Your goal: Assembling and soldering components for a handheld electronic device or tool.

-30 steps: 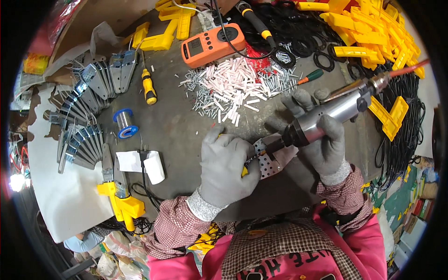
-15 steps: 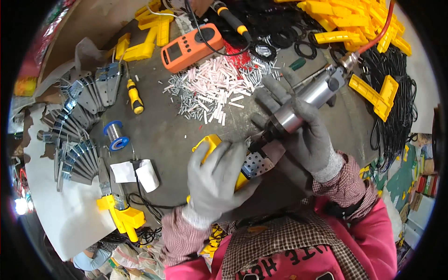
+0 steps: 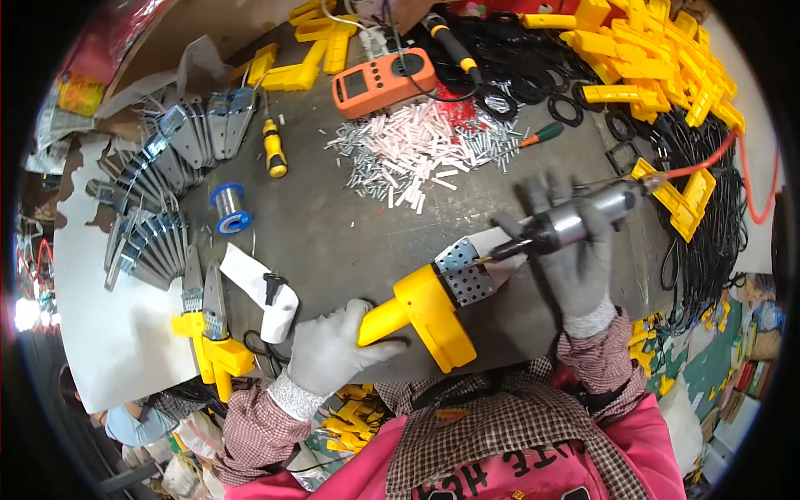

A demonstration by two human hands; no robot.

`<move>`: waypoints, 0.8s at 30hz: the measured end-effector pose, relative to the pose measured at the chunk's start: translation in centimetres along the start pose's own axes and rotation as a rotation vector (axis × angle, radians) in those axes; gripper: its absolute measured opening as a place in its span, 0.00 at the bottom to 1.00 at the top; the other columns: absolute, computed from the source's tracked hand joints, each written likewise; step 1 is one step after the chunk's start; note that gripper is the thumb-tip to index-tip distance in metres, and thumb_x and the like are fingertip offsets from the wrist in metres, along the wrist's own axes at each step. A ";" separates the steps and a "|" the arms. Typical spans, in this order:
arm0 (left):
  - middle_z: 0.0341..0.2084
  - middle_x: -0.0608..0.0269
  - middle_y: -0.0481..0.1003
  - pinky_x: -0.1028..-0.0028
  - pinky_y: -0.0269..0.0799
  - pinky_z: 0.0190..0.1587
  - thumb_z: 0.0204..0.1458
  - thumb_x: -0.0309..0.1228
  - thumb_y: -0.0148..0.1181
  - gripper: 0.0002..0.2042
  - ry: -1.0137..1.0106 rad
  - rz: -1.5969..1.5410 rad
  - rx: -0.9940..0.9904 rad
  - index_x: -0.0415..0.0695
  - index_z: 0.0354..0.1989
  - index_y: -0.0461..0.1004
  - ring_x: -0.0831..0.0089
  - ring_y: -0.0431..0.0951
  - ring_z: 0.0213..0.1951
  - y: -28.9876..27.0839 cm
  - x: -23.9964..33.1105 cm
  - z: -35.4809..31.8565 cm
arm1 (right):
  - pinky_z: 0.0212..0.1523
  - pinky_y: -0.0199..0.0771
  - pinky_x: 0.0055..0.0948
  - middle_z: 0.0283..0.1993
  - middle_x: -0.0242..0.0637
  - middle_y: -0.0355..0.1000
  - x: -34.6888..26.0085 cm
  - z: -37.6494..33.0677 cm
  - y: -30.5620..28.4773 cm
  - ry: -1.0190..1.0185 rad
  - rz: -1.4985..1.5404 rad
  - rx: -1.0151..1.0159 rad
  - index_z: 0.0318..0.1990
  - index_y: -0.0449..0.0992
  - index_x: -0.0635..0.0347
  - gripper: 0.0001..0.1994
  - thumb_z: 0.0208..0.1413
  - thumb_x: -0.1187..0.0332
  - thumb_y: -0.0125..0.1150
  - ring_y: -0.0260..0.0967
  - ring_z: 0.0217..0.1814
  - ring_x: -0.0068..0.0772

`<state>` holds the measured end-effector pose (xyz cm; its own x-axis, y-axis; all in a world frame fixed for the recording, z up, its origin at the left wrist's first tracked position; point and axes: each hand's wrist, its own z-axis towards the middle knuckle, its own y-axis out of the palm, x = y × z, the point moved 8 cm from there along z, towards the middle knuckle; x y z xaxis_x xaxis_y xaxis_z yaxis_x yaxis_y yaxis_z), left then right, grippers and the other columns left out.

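Observation:
My gloved left hand [image 3: 329, 346] is closed round the handle of a yellow pistol-shaped plastic housing [image 3: 437, 321]. From the housing's far end sticks out a metal plate full of small holes [image 3: 469, 273], with a flat pale piece beyond it. In my gloved right hand [image 3: 577, 275] is a silver and black air screwdriver [image 3: 567, 227], lying nearly level with its hose end to the right. Its thin bit points left and reaches over the perforated plate. Whether the bit touches a screw there is too small to tell. Some right-hand fingers are blurred by motion.
Screws and pale pink tubes [image 3: 417, 146] lie heaped mid-table, beside an orange meter [image 3: 383, 81]. Yellow housings [image 3: 650, 58] and black cables [image 3: 708, 175] pile up at the right. Metal plates [image 3: 154, 237], a solder spool [image 3: 229, 208] and a yellow screwdriver [image 3: 273, 150] lie left.
My left hand has shifted left and down onto the handle, uncovering the yellow housing and plate. The air screwdriver has swung from a steep slant to nearly level. The whole view has shifted slightly.

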<state>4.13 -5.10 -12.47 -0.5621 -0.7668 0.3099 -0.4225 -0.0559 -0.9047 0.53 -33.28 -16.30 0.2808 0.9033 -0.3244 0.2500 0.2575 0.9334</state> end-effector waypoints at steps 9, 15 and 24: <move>0.21 0.60 0.76 0.64 0.76 0.25 0.40 0.51 0.73 0.24 0.064 0.092 0.138 0.47 0.37 0.75 0.59 0.80 0.22 0.8 -1.0 0.6 | 0.66 0.56 0.73 0.69 0.45 0.57 1.8 0.4 0.1 0.091 -0.034 0.119 0.64 0.58 0.51 0.25 0.61 0.67 0.57 0.47 0.76 0.48; 0.20 0.61 0.76 0.64 0.75 0.24 0.38 0.50 0.75 0.23 0.061 0.073 0.136 0.47 0.34 0.75 0.60 0.80 0.21 0.7 -1.0 0.8 | 0.66 0.58 0.70 0.67 0.45 0.60 2.0 0.7 -0.2 0.130 -0.059 0.146 0.63 0.59 0.49 0.23 0.62 0.66 0.55 0.50 0.75 0.48; 0.17 0.62 0.74 0.65 0.73 0.22 0.36 0.50 0.75 0.23 0.125 0.152 0.122 0.46 0.31 0.74 0.61 0.79 0.19 0.8 -0.2 1.1 | 0.67 0.52 0.72 0.63 0.37 0.68 2.5 0.8 0.3 0.119 -0.064 0.030 0.55 0.69 0.48 0.14 0.62 0.65 0.56 0.54 0.73 0.48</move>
<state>4.71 -5.73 -13.61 -0.6996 -0.6875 0.1946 -0.2416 -0.0287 -0.9700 2.02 -31.20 -16.93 0.1522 0.9200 -0.3611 0.2921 0.3071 0.9057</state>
